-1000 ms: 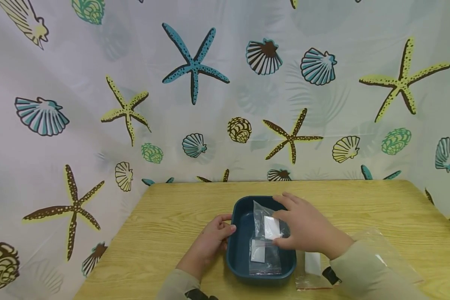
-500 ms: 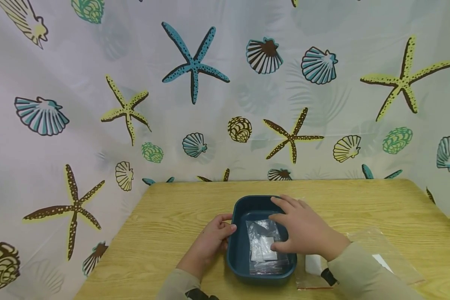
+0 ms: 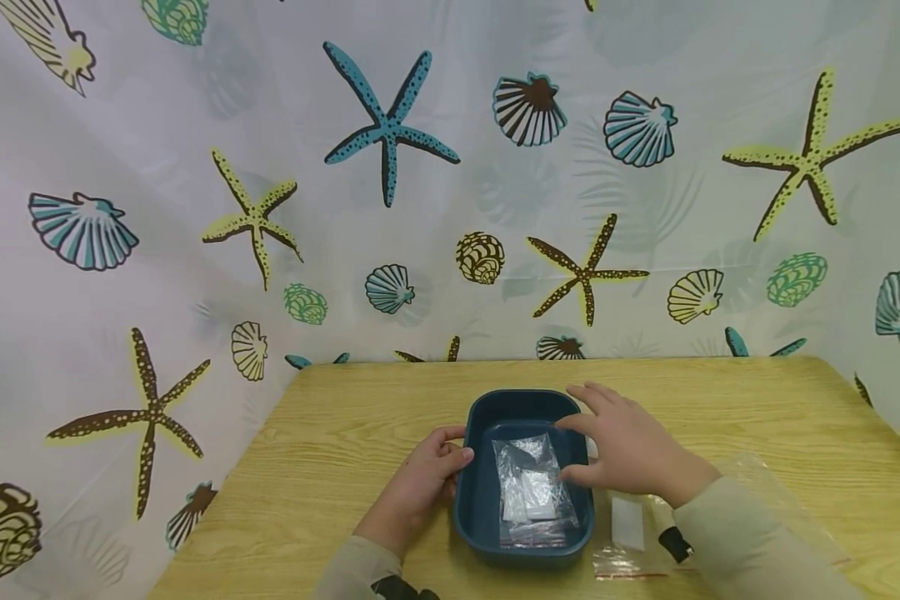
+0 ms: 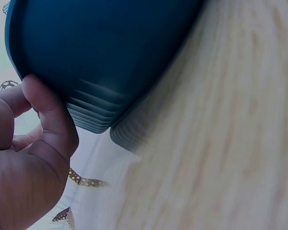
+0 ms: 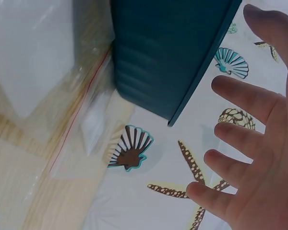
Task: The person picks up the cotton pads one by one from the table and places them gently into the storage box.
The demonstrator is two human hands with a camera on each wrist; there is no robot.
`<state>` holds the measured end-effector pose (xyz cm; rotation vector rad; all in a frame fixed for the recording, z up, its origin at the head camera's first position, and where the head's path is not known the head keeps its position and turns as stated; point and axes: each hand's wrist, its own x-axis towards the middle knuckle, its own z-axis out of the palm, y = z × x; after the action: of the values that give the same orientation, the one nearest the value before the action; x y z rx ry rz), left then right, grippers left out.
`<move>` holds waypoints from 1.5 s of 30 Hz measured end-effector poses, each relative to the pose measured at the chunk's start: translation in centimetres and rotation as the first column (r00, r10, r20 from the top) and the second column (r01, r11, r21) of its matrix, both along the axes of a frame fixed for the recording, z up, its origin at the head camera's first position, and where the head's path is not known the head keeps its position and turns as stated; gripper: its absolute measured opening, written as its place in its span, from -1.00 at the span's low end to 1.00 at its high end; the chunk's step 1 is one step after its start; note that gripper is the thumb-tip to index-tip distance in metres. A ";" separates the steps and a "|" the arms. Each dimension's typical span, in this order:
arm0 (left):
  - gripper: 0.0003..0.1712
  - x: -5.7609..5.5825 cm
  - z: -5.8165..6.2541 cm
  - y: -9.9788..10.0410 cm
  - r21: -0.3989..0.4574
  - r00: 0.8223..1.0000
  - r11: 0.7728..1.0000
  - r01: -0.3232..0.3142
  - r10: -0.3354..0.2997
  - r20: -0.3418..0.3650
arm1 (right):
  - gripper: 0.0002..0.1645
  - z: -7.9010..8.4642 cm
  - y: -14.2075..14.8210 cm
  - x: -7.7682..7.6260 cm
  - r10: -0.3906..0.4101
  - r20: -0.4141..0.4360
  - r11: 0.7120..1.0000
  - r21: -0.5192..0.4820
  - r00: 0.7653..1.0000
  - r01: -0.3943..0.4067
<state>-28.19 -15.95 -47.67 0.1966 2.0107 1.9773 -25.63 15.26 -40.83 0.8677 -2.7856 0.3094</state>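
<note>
A dark blue plastic bin (image 3: 480,533) stands upright on the table. My left hand (image 3: 427,467) holds its left rim, thumb at the edge; in the left wrist view the thumb (image 4: 48,108) lies against the bin's wall. Clear zip bags (image 3: 528,450) with white pieces inside lie overlapped on the bin's floor. Over the bin's right rim is my right hand (image 3: 630,446), its fingers spread and holding nothing. In the right wrist view the fingers (image 5: 237,134) stand apart beside the bin's wall (image 5: 158,62).
To the right of the bin, a clear zip bag with a white piece (image 3: 627,523) lies on the wooden table (image 3: 345,433). Another larger clear bag (image 3: 776,500) lies partly under my right sleeve. Behind the table hangs a curtain (image 3: 450,192) with starfish and shells.
My right hand has let go of a zip bag, which dropped onto the other in the bin. The hand has then moved right toward the rim. My left hand has stayed in place.
</note>
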 end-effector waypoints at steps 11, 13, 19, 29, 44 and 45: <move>-0.45 0.1 0.0 0.0 0.009 1.000 1.000 -0.002 0.002 0.000 | -0.19 -1.0 2.7 -1.4 -0.050 0.056 0.996 -0.068 0.997 0.054; -0.45 0.1 -0.1 0.0 0.009 1.000 1.000 -0.004 0.004 -0.002 | -0.17 -1.1 3.2 -1.6 -0.061 0.084 0.995 -0.073 0.995 0.067; -0.45 0.1 0.1 0.0 0.005 1.000 1.000 -0.003 0.003 0.006 | -0.11 -1.8 4.4 -2.1 -0.113 0.165 0.989 -0.071 0.980 0.126; -0.47 0.1 0.1 -0.1 0.000 1.000 1.000 0.005 -0.005 -0.003 | 0.02 -3.2 5.3 -3.3 -0.216 0.327 0.972 -0.022 0.920 0.236; -0.46 0.0 -0.4 -0.3 0.000 0.999 1.000 0.014 -0.014 -0.031 | 0.10 -4.4 5.1 -4.6 -0.276 0.432 0.956 0.036 0.858 0.290; -0.47 0.0 -0.4 -0.3 0.000 0.999 1.000 0.014 -0.014 -0.031 | 0.10 -4.4 5.1 -4.6 -0.274 0.435 0.957 0.039 0.858 0.286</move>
<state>-28.24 -16.21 -48.07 0.2424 2.0229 1.9779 -30.26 20.32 -45.21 0.4058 -3.2554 0.5505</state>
